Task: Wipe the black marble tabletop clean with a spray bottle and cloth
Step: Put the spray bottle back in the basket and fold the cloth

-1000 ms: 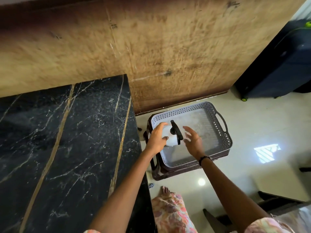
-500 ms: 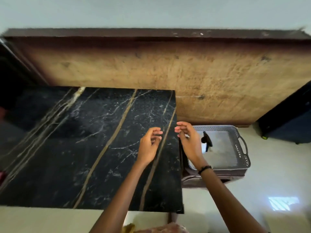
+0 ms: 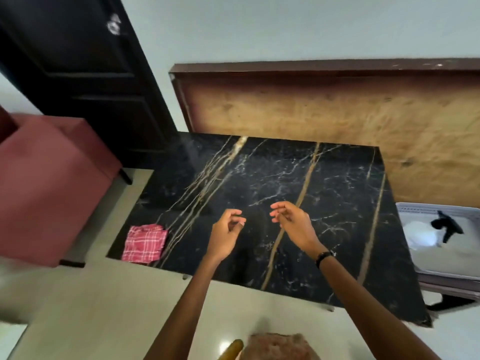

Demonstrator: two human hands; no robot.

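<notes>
Newly in view, cloth (image 3: 144, 242) on tabletop (image 3: 337, 193); spray bottle (image 3: 426, 231) blurred.

The cloth (image 3: 144, 243) lay on the worktop's (image 3: 337, 203) near left corner, while the spray bottle (image 3: 426, 233) sat in the basket (image 3: 441, 268) to its right.

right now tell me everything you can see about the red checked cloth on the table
The cloth is red and pink with a white check pattern and looks like thin woven fabric. It lies flat, loosely folded into a rough square, a little rumpled at the edges. It sits on the black marble tabletop, at its near left corner, right by the edge. Only the tabletop touches it; both hands hover apart from it, to its right.
</notes>
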